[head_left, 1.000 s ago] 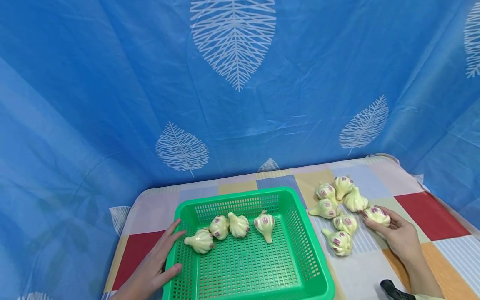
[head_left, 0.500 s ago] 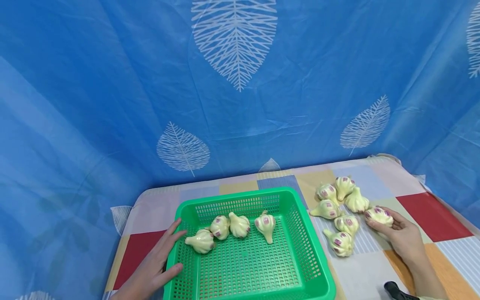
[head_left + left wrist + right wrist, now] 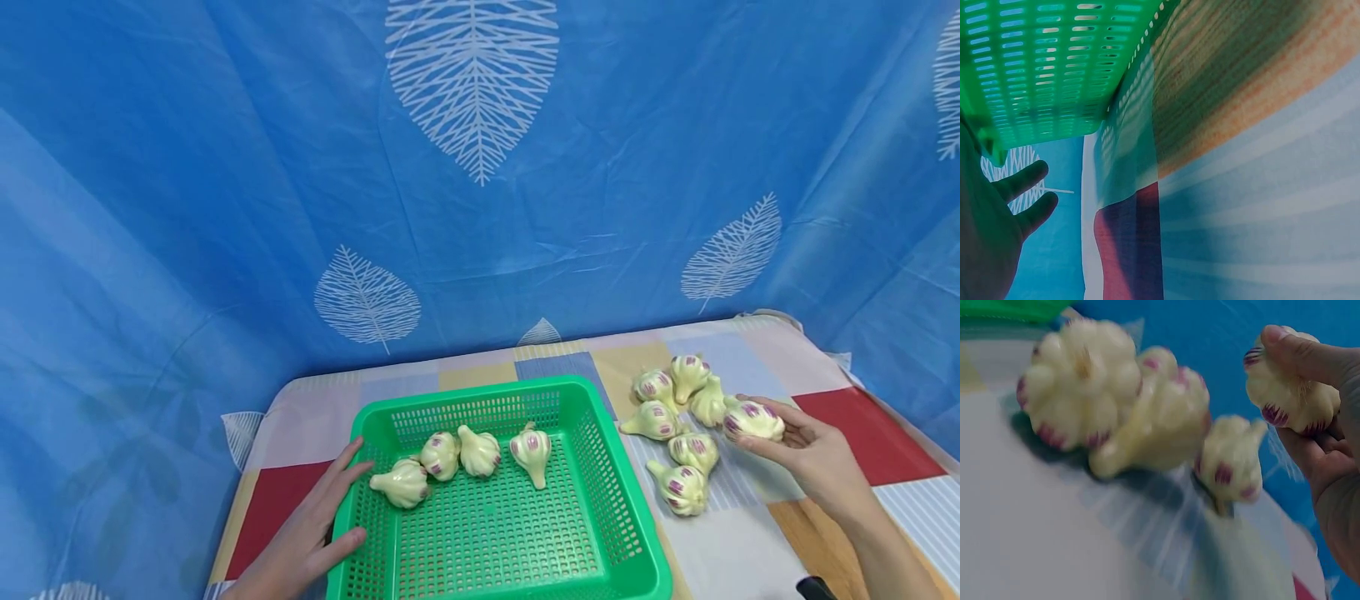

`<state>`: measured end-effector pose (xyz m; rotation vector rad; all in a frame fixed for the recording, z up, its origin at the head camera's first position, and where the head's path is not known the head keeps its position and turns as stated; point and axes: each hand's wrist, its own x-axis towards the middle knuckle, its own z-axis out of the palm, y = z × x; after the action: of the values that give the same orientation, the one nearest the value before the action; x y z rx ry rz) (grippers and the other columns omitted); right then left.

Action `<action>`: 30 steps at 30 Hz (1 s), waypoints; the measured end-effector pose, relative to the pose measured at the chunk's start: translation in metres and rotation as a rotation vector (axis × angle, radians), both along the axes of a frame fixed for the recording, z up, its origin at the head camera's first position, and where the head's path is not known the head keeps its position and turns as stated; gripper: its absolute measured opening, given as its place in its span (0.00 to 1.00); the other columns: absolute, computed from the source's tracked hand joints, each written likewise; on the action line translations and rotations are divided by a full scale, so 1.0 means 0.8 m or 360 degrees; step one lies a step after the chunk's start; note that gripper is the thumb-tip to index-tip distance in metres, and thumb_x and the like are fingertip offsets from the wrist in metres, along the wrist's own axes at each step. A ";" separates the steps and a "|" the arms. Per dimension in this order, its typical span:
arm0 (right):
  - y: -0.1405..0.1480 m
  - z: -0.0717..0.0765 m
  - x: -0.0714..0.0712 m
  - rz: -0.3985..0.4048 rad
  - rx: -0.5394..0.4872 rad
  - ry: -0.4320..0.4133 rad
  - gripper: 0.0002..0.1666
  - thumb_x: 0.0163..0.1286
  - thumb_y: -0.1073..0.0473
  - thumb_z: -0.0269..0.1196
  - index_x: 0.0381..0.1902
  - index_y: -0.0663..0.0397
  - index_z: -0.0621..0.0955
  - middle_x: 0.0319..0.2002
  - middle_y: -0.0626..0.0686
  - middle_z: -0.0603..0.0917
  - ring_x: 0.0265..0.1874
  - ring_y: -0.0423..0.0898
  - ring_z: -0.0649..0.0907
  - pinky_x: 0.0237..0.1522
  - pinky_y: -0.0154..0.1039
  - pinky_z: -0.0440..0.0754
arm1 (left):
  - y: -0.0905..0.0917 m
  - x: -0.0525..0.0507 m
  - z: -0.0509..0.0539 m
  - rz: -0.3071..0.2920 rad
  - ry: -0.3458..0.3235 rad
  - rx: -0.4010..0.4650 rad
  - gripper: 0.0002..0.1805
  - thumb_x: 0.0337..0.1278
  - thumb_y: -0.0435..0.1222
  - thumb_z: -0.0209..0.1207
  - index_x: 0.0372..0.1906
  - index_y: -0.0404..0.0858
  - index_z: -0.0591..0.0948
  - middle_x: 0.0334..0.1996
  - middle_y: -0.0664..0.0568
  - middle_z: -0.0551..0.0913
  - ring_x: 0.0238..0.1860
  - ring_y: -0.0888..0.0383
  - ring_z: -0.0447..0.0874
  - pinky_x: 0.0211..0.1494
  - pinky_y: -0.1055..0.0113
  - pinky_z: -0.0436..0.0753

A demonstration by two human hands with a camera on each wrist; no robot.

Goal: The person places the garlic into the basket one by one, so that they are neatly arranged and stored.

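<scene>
My right hand (image 3: 821, 458) pinches a pale garlic bulb (image 3: 756, 420) with purple streaks between thumb and fingers. In the right wrist view that bulb hangs above the cloth, beside other garlic bulbs (image 3: 1169, 419). A loose cluster of several bulbs (image 3: 655, 419) lies on the table just left of the right hand. Several more, including one bulb (image 3: 530, 452) set apart, lie in the green plastic basket (image 3: 651, 542). My left hand (image 3: 300, 537) rests at the basket's left rim with its fingers spread; the left wrist view shows two fingers beside the slotted wall (image 3: 1047, 69).
A patchwork cloth (image 3: 735, 542) covers the table. Behind it and at both sides hangs a blue curtain (image 3: 480, 250) with white leaf prints. A black strap end (image 3: 813, 588) shows near the right forearm.
My right hand has lifted the garlic bulb slightly off the cloth and turned it, with the forearm shifting a little. The left hand and the basket have stayed in place.
</scene>
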<state>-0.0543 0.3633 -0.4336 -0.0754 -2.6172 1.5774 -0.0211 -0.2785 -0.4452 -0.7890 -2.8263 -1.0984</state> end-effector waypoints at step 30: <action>-0.267 0.067 -0.059 0.1657 -0.0705 -0.0299 0.33 0.60 0.68 0.73 0.64 0.65 0.78 0.62 0.65 0.78 0.51 0.55 0.84 0.46 0.41 0.85 | -0.002 -0.002 -0.004 -0.0036 0.0060 -0.0020 0.38 0.64 0.38 0.62 0.77 0.40 0.62 0.80 0.48 0.49 0.75 0.72 0.43 0.55 0.50 0.83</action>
<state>-0.1016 0.1494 -0.3798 1.3590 -2.4626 2.4798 -0.0224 -0.2799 -0.4481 -0.8354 -2.8033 -1.0576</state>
